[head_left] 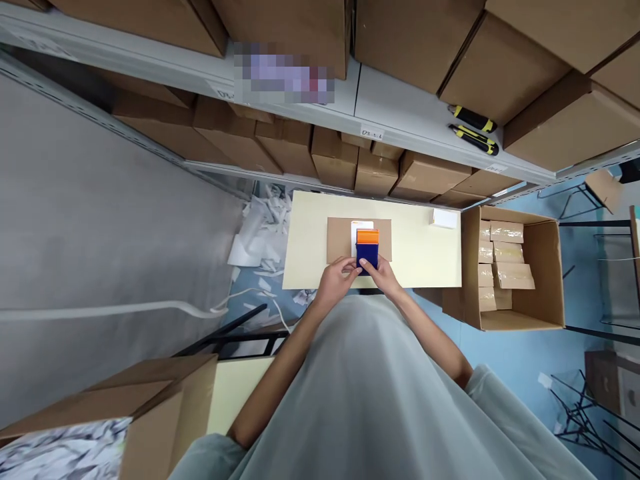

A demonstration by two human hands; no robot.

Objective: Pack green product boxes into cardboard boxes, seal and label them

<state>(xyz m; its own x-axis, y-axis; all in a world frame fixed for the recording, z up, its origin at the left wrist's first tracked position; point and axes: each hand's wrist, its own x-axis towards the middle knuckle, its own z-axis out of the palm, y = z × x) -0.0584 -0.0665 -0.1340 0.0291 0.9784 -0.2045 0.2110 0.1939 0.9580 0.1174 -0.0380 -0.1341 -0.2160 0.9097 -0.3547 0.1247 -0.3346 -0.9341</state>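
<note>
r hand [386, 273] pinches the lower right of a dk blue & orange box [367, 255], thumb on the front face, fingers mostly hidden. l hand [336, 280] is at the box's lower left corner, fingers curled, thumb nr the index tip; can't tell if it grips or only touches. box is abt midway along the worktop [420, 257], close to the near edge, orange end toward the far edge, blue end toward the person. partly hidden by it: a white card [361, 225] on a flat brown cardboard pc [339, 239], which lies a bit left of the worktop's middle. small white box [445, 218] sits nr the far right corner. just past the right edge, open carton [543, 273] w/ small brown boxes [507, 231] stacked inside, mostly along its left side. past the left edge, white paper scraps [257, 230] in a heap. beyond the far edge, shelf [395, 100] w/ big brown boxes [415, 40] & 2 blk/yellow cutters [474, 140], toward the shelf's right end.
</note>
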